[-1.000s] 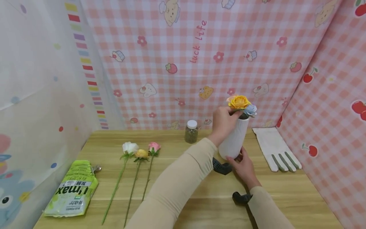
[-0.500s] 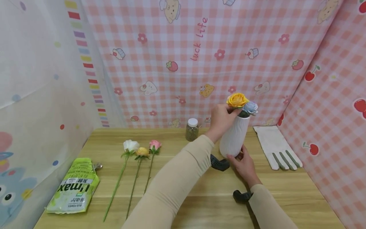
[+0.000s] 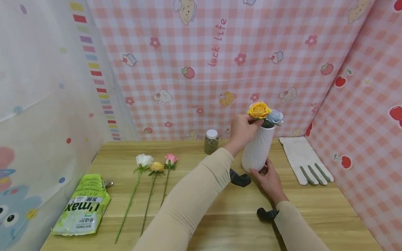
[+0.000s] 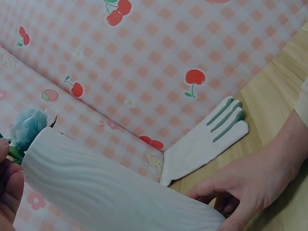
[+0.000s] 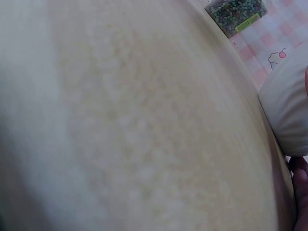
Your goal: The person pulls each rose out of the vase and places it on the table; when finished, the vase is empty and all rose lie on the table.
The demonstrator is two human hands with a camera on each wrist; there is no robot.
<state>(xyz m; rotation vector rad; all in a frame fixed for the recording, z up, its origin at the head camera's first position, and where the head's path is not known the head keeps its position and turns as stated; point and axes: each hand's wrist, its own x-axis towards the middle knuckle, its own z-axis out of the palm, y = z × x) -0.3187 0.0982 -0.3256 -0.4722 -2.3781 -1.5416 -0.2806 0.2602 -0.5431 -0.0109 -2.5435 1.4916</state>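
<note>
A white ribbed vase (image 3: pixel 258 149) stands at the right rear of the table, holding a yellow rose (image 3: pixel 259 110) and a light-blue rose (image 3: pixel 274 117). My left hand (image 3: pixel 244 130) pinches the yellow rose just under its bloom, at the vase's mouth; the stem is hidden. Low on the vase, my right hand (image 3: pixel 269 183) grips the base between thumb and fingers. The left wrist view shows the vase (image 4: pixel 106 187), the blue rose (image 4: pixel 30 129) and my right hand (image 4: pixel 255 185) at the base. A sleeve covers most of the right wrist view.
White, yellow and pink roses (image 3: pixel 171 159) lie on the table at left, beside a green pouch (image 3: pixel 82 205). A white-lidded jar (image 3: pixel 211 142) stands near the back wall. A white glove (image 3: pixel 305 158) lies right of the vase.
The yellow rose has shifted slightly left with my left hand, and a pale pink bloom behind it is now hidden. My right hand stays at the vase's base.
</note>
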